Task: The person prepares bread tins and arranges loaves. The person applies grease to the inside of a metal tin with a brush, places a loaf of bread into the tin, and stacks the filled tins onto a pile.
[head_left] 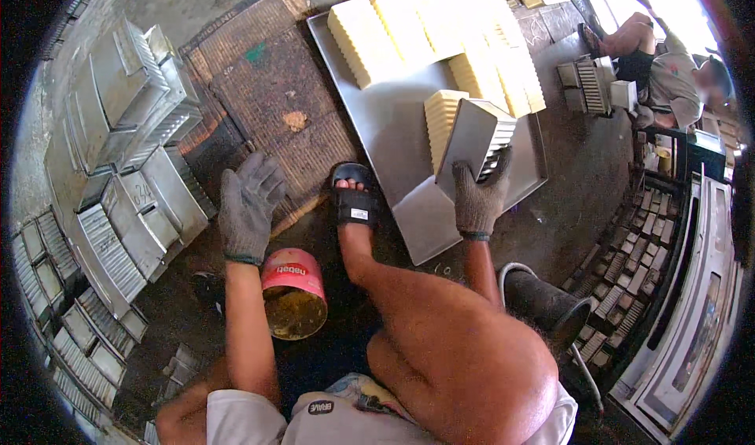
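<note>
My right hand [480,197], in a grey knitted glove, is closed on the near end of a ridged metal loaf tin [468,134]. Against the tin's left side stands a pale yellow ridged loaf [442,122]; whether the two touch I cannot tell. Both are over a wide metal tray [389,142], whose far part carries several more such pale loaves [409,28]. My left hand [253,201], gloved alike, is held up with its fingers stretched out and nothing in it. It is above the floor, near a pink tin can [292,291] with brown stuff inside.
Stacked metal tins [126,169] stand at the left. Flattened cardboard [267,99] lies left of the tray. A dark bucket [543,303] stands by my right knee. Another person [672,75] sits at the far right beside more tins [583,87]. Rows of tins [637,256] line the right.
</note>
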The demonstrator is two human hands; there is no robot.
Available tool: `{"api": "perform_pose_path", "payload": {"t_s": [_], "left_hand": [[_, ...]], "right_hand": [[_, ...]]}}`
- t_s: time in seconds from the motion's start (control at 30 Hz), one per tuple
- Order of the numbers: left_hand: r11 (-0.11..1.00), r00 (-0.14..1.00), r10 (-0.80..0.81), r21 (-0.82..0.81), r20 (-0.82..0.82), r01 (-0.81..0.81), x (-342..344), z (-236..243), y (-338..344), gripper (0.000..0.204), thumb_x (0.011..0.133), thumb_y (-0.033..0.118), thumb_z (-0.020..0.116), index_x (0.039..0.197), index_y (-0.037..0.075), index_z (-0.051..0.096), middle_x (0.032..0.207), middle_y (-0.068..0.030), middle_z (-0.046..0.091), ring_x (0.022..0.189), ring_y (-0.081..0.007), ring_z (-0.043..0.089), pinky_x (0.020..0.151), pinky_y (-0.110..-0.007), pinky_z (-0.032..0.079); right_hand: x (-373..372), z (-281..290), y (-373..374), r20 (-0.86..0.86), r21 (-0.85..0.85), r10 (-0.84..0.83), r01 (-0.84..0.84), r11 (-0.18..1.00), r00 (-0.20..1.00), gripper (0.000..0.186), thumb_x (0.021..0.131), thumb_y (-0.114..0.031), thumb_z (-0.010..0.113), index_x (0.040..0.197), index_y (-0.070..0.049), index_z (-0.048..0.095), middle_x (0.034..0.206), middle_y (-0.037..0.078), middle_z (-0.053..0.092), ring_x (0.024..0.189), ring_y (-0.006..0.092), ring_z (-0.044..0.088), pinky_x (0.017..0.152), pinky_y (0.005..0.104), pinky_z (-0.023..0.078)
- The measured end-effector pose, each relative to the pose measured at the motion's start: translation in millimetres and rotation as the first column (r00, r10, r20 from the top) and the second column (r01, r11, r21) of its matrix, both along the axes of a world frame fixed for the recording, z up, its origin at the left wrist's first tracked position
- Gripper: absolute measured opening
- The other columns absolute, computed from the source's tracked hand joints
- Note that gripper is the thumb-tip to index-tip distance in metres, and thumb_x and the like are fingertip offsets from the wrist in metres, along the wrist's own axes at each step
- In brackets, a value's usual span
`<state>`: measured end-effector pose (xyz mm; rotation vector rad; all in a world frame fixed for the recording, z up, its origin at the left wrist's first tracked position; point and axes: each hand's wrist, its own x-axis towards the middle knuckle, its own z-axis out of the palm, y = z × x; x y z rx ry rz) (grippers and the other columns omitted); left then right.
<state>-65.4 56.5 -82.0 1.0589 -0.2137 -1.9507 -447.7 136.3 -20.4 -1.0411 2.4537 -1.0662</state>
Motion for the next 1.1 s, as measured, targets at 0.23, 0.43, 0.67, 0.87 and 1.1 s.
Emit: {"api": "perform_pose_path", "payload": {"t_s": [0.23,0.43,0.67,0.87,1.1], "left_hand": [[0.988,0.987,0.135,0.088,-0.086,-0.128,-14.3,8.4,0.7,0.072,0.107,0.059,0.045,0.152,0.003,0.048,0.143,-0.0141,0.062,0.123,-0.0268,0.061,0.109,-0.044,0.046],[0.993,0.990,0.107,-0.049,-0.093,-0.112,-8.4,9.7,8.1,0.066,0.110,0.052,0.040,0.152,0.002,0.047,0.146,-0.0192,0.058,0.131,-0.0346,0.057,0.112,-0.050,0.046],[0.729,0.843,-0.459,-0.424,0.280,0.538,-144.5,68.5,-46.5,0.066,0.107,0.046,0.047,0.156,0.003,0.039,0.152,-0.0157,0.052,0.132,-0.0309,0.056,0.114,-0.051,0.045],[0.970,0.869,-0.129,-0.243,-0.477,0.011,-117.2,-1.4,-79.6,0.078,0.103,0.055,0.049,0.160,0.004,0.033,0.160,-0.0169,0.042,0.140,-0.0399,0.045,0.117,-0.059,0.039],[0.931,0.467,-0.296,-0.361,-0.833,-0.054,-67.7,-43.2,-69.1,0.094,0.097,0.066,0.052,0.163,0.006,0.027,0.168,-0.0183,0.031,0.149,-0.0505,0.033,0.121,-0.068,0.032]], "right_hand": [[-13.6,-31.1,16.1,0.009,-0.271,-0.126,0.123,0.955,0.992,0.100,0.079,-0.008,0.085,0.159,0.006,0.028,0.156,0.022,0.045,0.142,0.0335,0.044,0.120,0.0410,0.034],[-29.3,7.7,46.4,-0.038,-0.461,-0.231,0.188,0.867,0.972,0.094,0.084,-0.008,0.082,0.160,0.002,0.028,0.156,0.021,0.044,0.140,0.0337,0.045,0.120,0.0423,0.034],[-85.2,52.8,60.4,0.705,-0.512,0.021,0.488,0.706,0.709,0.046,0.104,-0.033,0.064,0.140,-0.006,0.054,0.126,0.010,0.063,0.112,0.0215,0.062,0.101,0.0376,0.051],[-23.1,59.5,-3.0,0.751,0.267,0.075,-0.406,0.874,0.656,0.036,0.102,-0.028,0.053,0.126,-0.003,0.066,0.110,0.010,0.070,0.092,0.0227,0.070,0.087,0.0386,0.057],[-76.2,-67.7,-5.0,0.103,0.771,0.618,-0.455,0.445,0.779,0.036,0.099,-0.029,0.050,0.110,-0.004,0.073,0.108,0.023,0.074,0.108,0.0370,0.071,0.093,0.0472,0.056]]}}
